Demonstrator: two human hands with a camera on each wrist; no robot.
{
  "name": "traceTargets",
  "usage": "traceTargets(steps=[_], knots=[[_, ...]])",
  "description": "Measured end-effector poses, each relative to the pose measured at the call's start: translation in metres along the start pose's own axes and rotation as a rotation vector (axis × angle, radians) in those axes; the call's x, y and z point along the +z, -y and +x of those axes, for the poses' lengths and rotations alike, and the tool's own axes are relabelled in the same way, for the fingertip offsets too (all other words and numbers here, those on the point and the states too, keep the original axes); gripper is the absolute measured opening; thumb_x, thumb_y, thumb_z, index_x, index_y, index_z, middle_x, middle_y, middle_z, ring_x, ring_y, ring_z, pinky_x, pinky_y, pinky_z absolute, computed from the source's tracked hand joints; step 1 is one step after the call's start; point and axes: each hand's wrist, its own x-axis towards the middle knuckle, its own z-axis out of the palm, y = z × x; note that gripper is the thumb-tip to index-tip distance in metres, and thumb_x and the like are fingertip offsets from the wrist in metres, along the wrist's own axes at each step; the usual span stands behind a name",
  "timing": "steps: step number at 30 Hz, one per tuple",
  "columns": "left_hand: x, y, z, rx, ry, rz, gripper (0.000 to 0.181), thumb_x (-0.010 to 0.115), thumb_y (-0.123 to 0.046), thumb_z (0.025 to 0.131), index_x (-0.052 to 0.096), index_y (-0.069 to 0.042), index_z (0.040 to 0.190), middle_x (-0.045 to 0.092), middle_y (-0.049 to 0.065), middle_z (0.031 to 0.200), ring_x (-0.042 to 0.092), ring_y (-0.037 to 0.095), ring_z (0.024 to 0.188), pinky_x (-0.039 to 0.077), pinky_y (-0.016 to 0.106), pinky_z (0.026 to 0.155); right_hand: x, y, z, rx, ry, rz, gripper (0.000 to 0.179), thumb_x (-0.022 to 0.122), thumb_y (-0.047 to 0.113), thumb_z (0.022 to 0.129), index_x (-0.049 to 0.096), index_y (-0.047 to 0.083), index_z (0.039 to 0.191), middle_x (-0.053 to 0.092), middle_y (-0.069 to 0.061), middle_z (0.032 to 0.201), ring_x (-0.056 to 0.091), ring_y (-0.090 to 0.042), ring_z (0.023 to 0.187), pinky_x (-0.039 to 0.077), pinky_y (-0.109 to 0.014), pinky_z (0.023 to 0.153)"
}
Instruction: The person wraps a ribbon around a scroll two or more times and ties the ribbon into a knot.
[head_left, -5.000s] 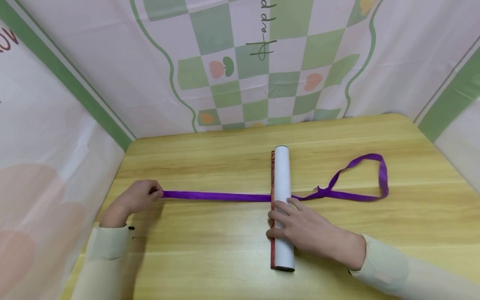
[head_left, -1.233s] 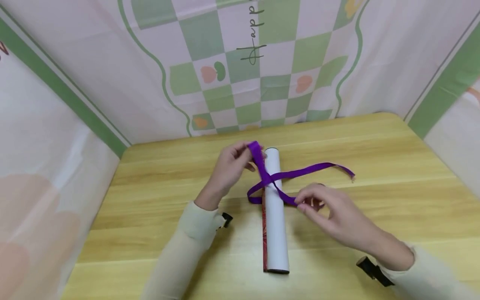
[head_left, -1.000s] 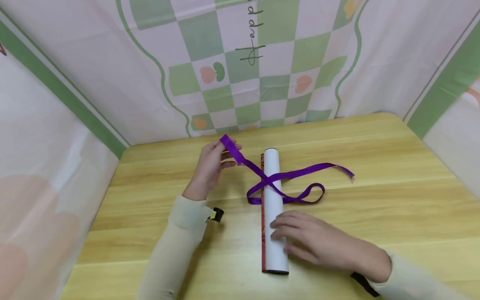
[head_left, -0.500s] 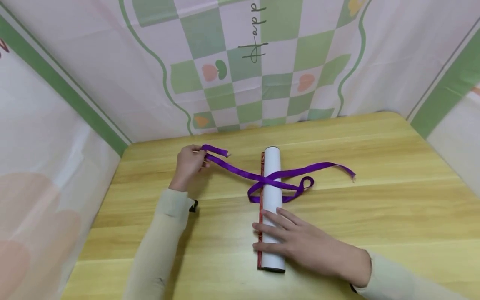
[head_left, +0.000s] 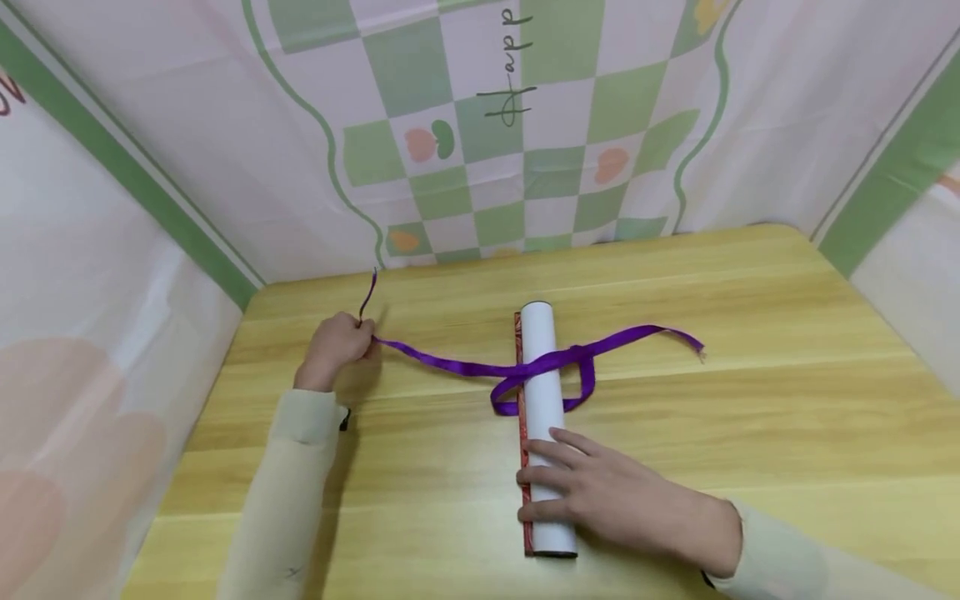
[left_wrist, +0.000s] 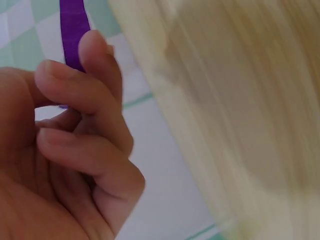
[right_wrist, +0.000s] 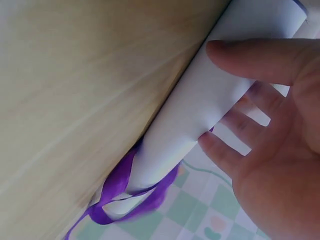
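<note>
A white roll [head_left: 537, 333] with a red patterned edge [head_left: 522, 408] along its left side lies lengthwise on the table. Purple ribbon [head_left: 442, 362] passes around its far half, crosses on top and forms a loop on either side. At the left, my left hand [head_left: 339, 343] pinches one length of this ribbon, whose short end sticks up beyond the fingers. The left wrist view shows the fingers curled near the ribbon [left_wrist: 74, 30]. My right hand [head_left: 615, 496] grips the near half of the roll, fingers across the top and thumb on the other side [right_wrist: 240, 60].
The other ribbon tail [head_left: 645, 332] runs off to the right and ends frayed on the wooden table [head_left: 787, 400]. A patterned cloth [head_left: 570, 108] hangs behind the table's back edge, with more cloth at both sides.
My left hand has drawn the ribbon farther left and toward me, and the loop right of the roll has changed shape. Earlier my right hand let go of the ribbon and took the roll.
</note>
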Motion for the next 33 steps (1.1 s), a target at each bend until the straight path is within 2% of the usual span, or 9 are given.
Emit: traceTargets(steps=[5,13,16,19,22,25,28,31,33], knots=[[-0.010,0.011,-0.011,-0.052,0.053,0.146,0.052,0.043,-0.035,0.108,0.079,-0.006,0.084,0.072,0.006,0.074,0.056,0.019,0.064,0.040,0.032,0.056,0.001,0.000,0.000,0.004,-0.019,0.017,0.059,0.086,0.018,0.079,0.068,0.045,0.129,0.068,0.008,0.136,0.062,-0.028,0.134,0.049,-0.049,0.112],[-0.007,0.006,-0.017,-0.002,0.172,0.260,0.042,0.050,-0.031,0.107,0.069,-0.009,0.077,0.066,0.004,0.071,0.049,0.016,0.062,0.039,0.030,0.055,0.001,-0.001,0.000,0.008,-0.024,0.027,0.061,0.086,0.017,0.078,0.068,0.044,0.129,0.068,0.007,0.136,0.062,-0.029,0.134,0.049,-0.049,0.112],[-0.003,-0.002,-0.021,-0.019,0.126,0.331,0.037,0.052,-0.026,0.104,0.059,-0.012,0.070,0.060,0.005,0.073,0.050,0.018,0.066,0.041,0.034,0.057,0.001,0.000,0.001,0.009,-0.024,0.030,0.061,0.086,0.017,0.078,0.068,0.044,0.129,0.068,0.007,0.136,0.062,-0.029,0.134,0.049,-0.049,0.113],[0.001,-0.014,-0.024,-0.049,0.024,0.389,0.033,0.054,-0.021,0.100,0.053,-0.013,0.068,0.060,0.008,0.077,0.052,0.021,0.069,0.046,0.040,0.058,0.001,0.000,0.002,0.011,-0.025,0.035,0.062,0.087,0.018,0.077,0.068,0.044,0.129,0.068,0.007,0.136,0.061,-0.029,0.135,0.049,-0.050,0.113],[0.005,-0.028,-0.027,-0.050,-0.088,0.412,0.029,0.060,-0.019,0.099,0.057,-0.011,0.071,0.066,0.012,0.081,0.058,0.025,0.071,0.051,0.045,0.059,0.001,0.001,0.003,0.015,-0.016,0.046,0.062,0.087,0.018,0.077,0.067,0.045,0.130,0.068,0.007,0.137,0.061,-0.029,0.135,0.049,-0.050,0.113],[0.013,-0.047,-0.032,0.046,-0.178,0.429,0.020,0.064,-0.021,0.099,0.066,-0.007,0.085,0.074,0.017,0.089,0.069,0.033,0.074,0.056,0.050,0.060,0.001,0.002,0.003,0.020,-0.004,0.058,0.060,0.086,0.017,0.079,0.068,0.045,0.130,0.068,0.007,0.137,0.060,-0.029,0.135,0.049,-0.051,0.113],[0.026,-0.071,-0.037,0.225,-0.170,0.396,0.020,0.067,-0.025,0.101,0.072,-0.006,0.108,0.079,0.016,0.103,0.076,0.037,0.087,0.060,0.052,0.069,0.000,0.002,0.003,0.023,0.001,0.063,0.059,0.085,0.017,0.081,0.068,0.044,0.130,0.068,0.007,0.137,0.060,-0.030,0.136,0.048,-0.051,0.113],[0.041,-0.097,-0.039,0.401,-0.014,0.317,0.029,0.067,-0.026,0.103,0.073,-0.009,0.125,0.079,0.010,0.114,0.076,0.028,0.099,0.062,0.046,0.083,0.000,0.003,0.003,0.026,0.002,0.063,0.058,0.084,0.016,0.081,0.068,0.044,0.130,0.068,0.007,0.137,0.061,-0.030,0.136,0.048,-0.050,0.114],[0.051,-0.112,-0.040,0.473,0.111,0.274,0.033,0.066,-0.026,0.103,0.072,-0.009,0.130,0.077,0.007,0.121,0.073,0.023,0.107,0.060,0.043,0.092,0.000,0.003,0.003,0.028,0.004,0.063,0.058,0.084,0.017,0.082,0.068,0.044,0.131,0.068,0.007,0.138,0.060,-0.030,0.136,0.048,-0.050,0.113]])
